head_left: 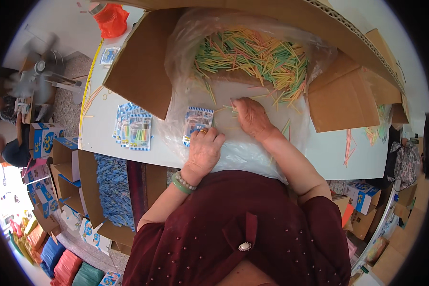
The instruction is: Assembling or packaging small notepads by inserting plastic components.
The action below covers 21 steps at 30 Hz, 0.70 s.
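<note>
The flat blue-white plastic packet [198,119], gripped by the left hand [206,148], should be held steady at the pinched-together right hand's [252,119] nine o'clock

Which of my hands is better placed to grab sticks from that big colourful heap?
Probably your right. The right hand lies nearer the heap of coloured sticks, while the left hand sits farther back, at the lower edge of a blue-and-white packet.
</note>
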Each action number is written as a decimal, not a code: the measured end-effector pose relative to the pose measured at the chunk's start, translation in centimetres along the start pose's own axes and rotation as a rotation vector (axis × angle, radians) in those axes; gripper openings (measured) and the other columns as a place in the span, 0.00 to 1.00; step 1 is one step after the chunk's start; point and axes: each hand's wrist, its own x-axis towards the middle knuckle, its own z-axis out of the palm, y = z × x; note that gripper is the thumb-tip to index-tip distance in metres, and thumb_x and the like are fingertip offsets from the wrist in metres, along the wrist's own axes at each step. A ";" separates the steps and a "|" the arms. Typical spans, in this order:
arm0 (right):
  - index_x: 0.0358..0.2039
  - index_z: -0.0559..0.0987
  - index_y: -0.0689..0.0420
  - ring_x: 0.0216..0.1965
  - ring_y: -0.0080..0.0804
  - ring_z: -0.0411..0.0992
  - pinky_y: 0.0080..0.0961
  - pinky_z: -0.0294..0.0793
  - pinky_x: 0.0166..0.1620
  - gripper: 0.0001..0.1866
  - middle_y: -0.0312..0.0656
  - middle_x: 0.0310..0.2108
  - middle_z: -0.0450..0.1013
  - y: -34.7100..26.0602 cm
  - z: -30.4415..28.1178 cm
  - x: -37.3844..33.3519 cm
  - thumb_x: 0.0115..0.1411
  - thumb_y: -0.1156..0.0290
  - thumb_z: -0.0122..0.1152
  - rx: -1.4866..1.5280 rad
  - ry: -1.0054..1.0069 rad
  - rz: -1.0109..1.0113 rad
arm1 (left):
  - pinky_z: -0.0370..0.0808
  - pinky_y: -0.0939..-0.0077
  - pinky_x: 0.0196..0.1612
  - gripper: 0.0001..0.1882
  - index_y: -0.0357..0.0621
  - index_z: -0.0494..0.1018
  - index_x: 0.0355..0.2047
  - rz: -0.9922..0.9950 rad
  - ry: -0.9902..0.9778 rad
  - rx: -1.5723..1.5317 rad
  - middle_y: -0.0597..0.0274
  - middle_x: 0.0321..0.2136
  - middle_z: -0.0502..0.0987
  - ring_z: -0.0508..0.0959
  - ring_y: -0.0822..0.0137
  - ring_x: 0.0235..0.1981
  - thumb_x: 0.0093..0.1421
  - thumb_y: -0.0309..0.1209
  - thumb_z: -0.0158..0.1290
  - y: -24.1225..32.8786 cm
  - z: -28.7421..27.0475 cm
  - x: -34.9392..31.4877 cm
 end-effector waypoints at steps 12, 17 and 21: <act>0.36 0.72 0.59 0.29 0.37 0.70 0.29 0.71 0.33 0.11 0.42 0.27 0.71 1.5 -2.7 -0.2 0.55 0.70 0.61 0.411 0.620 0.639 | 0.67 0.64 0.32 0.09 0.47 0.71 0.26 0.025 0.035 0.033 0.61 0.25 0.69 0.71 0.58 0.28 0.42 0.22 0.51 0.4 0.3 0.3; 0.33 0.71 0.60 0.33 0.49 0.72 0.34 0.71 0.34 0.12 0.49 0.30 0.72 0.5 -2.2 -2.6 0.54 0.68 0.62 0.360 0.228 0.513 | 0.68 0.62 0.33 0.08 0.47 0.72 0.26 -0.006 -0.050 0.118 0.60 0.26 0.70 0.72 0.57 0.28 0.43 0.22 0.53 0.8 0.0 0.6; 0.33 0.70 0.60 0.30 0.39 0.73 0.30 0.71 0.34 0.10 0.47 0.28 0.72 0.5 -2.5 -3.1 0.55 0.70 0.61 0.145 0.188 0.359 | 0.68 0.61 0.35 0.06 0.45 0.72 0.28 -0.096 -0.009 -0.035 0.60 0.27 0.70 0.73 0.56 0.31 0.47 0.23 0.51 2.2 -1.3 2.4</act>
